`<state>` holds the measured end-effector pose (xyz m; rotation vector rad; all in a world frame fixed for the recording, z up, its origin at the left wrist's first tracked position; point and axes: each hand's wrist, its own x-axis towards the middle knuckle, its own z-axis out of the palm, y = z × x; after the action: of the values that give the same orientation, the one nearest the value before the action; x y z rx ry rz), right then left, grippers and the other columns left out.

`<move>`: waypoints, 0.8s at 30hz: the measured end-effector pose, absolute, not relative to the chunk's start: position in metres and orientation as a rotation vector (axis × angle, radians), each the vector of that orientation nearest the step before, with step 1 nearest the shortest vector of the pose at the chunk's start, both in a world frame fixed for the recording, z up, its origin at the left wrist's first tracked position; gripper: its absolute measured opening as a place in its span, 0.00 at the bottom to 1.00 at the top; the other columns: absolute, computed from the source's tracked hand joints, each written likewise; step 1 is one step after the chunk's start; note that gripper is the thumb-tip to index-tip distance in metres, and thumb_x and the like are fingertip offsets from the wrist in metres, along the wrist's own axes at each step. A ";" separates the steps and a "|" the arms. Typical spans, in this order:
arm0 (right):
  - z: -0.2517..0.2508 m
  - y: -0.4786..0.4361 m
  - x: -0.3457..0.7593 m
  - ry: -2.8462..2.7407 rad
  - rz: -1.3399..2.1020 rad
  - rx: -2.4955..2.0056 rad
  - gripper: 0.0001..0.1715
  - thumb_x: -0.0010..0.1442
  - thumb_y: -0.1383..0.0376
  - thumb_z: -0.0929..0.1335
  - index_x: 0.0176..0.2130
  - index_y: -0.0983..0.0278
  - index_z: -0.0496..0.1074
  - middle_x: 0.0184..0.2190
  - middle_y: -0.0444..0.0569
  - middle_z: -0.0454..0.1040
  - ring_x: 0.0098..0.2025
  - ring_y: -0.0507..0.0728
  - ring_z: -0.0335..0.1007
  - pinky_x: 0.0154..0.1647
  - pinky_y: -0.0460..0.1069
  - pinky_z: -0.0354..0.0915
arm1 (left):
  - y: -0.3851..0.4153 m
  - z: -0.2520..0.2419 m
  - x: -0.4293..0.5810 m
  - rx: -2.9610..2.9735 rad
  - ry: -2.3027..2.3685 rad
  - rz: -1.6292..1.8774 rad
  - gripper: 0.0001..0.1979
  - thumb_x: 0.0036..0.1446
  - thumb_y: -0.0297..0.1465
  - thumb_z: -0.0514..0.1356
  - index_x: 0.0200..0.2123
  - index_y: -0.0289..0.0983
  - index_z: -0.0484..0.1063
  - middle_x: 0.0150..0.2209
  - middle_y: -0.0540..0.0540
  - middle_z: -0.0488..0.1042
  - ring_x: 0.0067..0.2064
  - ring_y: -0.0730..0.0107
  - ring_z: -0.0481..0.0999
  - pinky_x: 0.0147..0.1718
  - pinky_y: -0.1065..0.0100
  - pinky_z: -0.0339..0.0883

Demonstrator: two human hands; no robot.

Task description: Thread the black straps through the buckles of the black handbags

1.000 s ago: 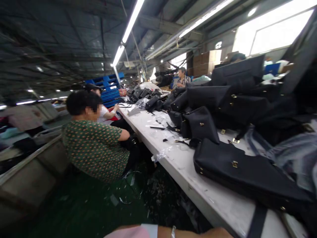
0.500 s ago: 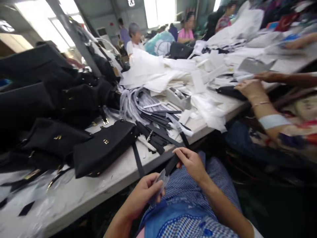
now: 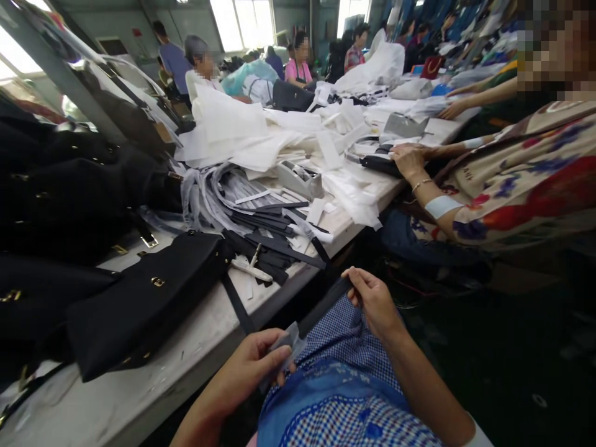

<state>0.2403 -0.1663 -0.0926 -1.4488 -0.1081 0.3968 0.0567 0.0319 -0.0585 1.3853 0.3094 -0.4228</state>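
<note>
Black strap point(image 3: 325, 308) between 2 hands point(image 3: 375, 302)

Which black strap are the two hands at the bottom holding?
The black strap running between the left hand and right hand, with clear plastic at its left-hand end. The piled straps lie on the table, untouched by either.

The left hand point(image 3: 254, 360) and film point(image 3: 294, 337) hide the near end of the strap point(image 3: 323, 305); the right hand point(image 3: 375, 301) covers its far tip. Picture edges crop a bag point(image 3: 51, 285) and a co-worker point(image 3: 526, 180). Apron point(image 3: 321, 391) lettering is illegible.
</note>
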 end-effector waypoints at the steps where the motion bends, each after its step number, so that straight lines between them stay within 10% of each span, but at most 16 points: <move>1: -0.095 -0.169 0.241 -0.094 0.391 -1.440 0.22 0.58 0.47 0.71 0.35 0.63 0.77 0.17 0.41 0.68 0.17 0.47 0.59 0.17 0.42 0.55 | 0.033 -0.060 0.056 1.403 0.306 -0.415 0.19 0.61 0.45 0.61 0.37 0.32 0.73 0.33 0.46 0.75 0.26 0.77 0.69 0.26 0.76 0.59; 24: -0.140 -0.187 0.232 0.167 0.424 -1.278 0.20 0.48 0.51 0.78 0.33 0.63 0.76 0.17 0.38 0.64 0.16 0.45 0.55 0.14 0.40 0.55 | 0.041 -0.081 0.013 1.535 0.303 -0.396 0.21 0.64 0.41 0.58 0.54 0.34 0.74 0.37 0.45 0.77 0.33 0.69 0.72 0.33 0.72 0.67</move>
<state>0.2321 -0.1873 -0.1397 -1.2784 0.1674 0.4236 0.0125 0.0413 -0.0807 1.5346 0.3026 -0.3955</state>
